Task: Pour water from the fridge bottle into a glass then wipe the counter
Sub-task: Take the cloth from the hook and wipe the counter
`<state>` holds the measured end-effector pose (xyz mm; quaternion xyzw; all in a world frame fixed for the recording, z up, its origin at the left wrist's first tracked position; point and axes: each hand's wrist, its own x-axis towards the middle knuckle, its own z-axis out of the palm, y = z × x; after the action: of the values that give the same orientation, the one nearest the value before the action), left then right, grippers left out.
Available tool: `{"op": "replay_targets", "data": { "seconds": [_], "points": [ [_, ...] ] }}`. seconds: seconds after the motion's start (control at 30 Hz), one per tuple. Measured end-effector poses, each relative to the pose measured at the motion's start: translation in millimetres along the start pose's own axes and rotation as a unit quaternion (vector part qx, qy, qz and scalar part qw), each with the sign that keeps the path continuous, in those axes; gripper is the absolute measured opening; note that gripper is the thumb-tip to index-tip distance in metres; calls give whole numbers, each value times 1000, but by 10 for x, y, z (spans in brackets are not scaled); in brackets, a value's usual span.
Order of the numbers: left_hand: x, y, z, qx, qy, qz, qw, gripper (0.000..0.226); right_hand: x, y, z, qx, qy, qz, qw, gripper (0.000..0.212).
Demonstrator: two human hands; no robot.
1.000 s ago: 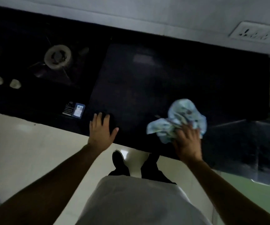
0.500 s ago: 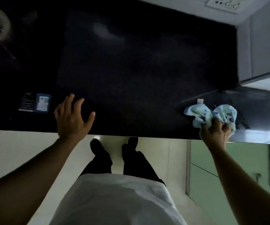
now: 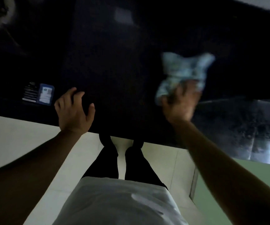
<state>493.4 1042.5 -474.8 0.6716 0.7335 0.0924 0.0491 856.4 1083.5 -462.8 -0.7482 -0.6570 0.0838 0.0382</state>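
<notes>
The right hand's fingers [image 3: 182,93] are closed around a bunched, pale patterned cloth [image 3: 186,70], pressing it onto the dark table [image 3: 114,62] at the right, a grip that suits wiping. The left hand [image 3: 74,111] lies open and empty on the table's near edge, probably as a brace, beside a small blue card [image 3: 45,94].

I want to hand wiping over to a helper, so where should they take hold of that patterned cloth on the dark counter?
Grip the cloth at its bunched near end, where the right hand already clutches it, coming from the counter's front edge. The far part fans out loose, so it offers no firm hold.
</notes>
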Motion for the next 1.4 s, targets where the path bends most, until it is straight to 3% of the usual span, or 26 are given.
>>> {"op": "replay_targets", "data": {
  "seconds": [0.1, 0.17, 0.23, 0.33, 0.4, 0.47, 0.57, 0.63, 0.7, 0.77, 0.83, 0.93, 1.03, 1.1, 1.2, 1.3, 1.4],
  "points": [
    [25, 16, -27, 2, -9, -4, 1000, 54, 49, -1235, 194, 27, -37, -234, 971, 78],
    [26, 9, -33, 10, -9, -4, 1000, 54, -108, -1793, 269, 15, -78, -344, 936, 68],
    [34, 4, -31, 14, -1, -8, 1000, 55, -199, -1982, 319, 14, -100, -390, 915, 60],
    [38, -11, -19, 4, -6, -9, 1000, 57, -42, -1697, 289, -4, -105, -425, 899, 60],
    [31, -18, -15, -2, -14, -14, 1000, 57, 187, -1280, 206, 0, -89, -377, 922, 59],
    [23, -6, -13, -3, -14, -17, 1000, 55, 458, -700, 109, -2, -46, -264, 964, 55],
    [23, -7, -12, -2, -14, -18, 1000, 54, 603, 69, -68, -35, -26, -95, 995, 62],
    [22, -21, -8, -1, -18, -18, 1000, 53, 366, 153, -94, -39, -23, 10, 999, 64],
    [30, -27, 2, 0, -24, -20, 1000, 53, -36, -118, -46, -37, -27, 60, 997, 63],
    [27, -16, -1, 3, -29, -24, 999, 53, -389, -565, 29, -24, -54, 1, 998, 62],
    [35, 5, -25, 3, -33, -27, 999, 54, -512, -1055, 109, -9, -100, -131, 986, 65],
    [53, 28, -69, -3, -41, -33, 999, 56, -228, -1644, 160, -15, -123, -330, 936, 64],
    [42, 34, -75, -3, -29, -20, 999, 53, 450, -1721, 156, -59, -134, -402, 904, 63],
    [41, 21, -71, -5, -19, -18, 1000, 51, 863, -1416, 122, -53, -110, -327, 937, 61],
    [22, 10, -62, -12, -18, -15, 1000, 49, 1041, -540, 28, -60, -40, -123, 990, 64],
    [23, -11, -61, -18, -19, -14, 1000, 50, 610, 112, -92, -48, -21, -10, 999, 64],
    [12, -11, -44, -21, -11, -13, 1000, 50, -81, 51, -41, -48, -45, 53, 996, 62]
  ]
}}
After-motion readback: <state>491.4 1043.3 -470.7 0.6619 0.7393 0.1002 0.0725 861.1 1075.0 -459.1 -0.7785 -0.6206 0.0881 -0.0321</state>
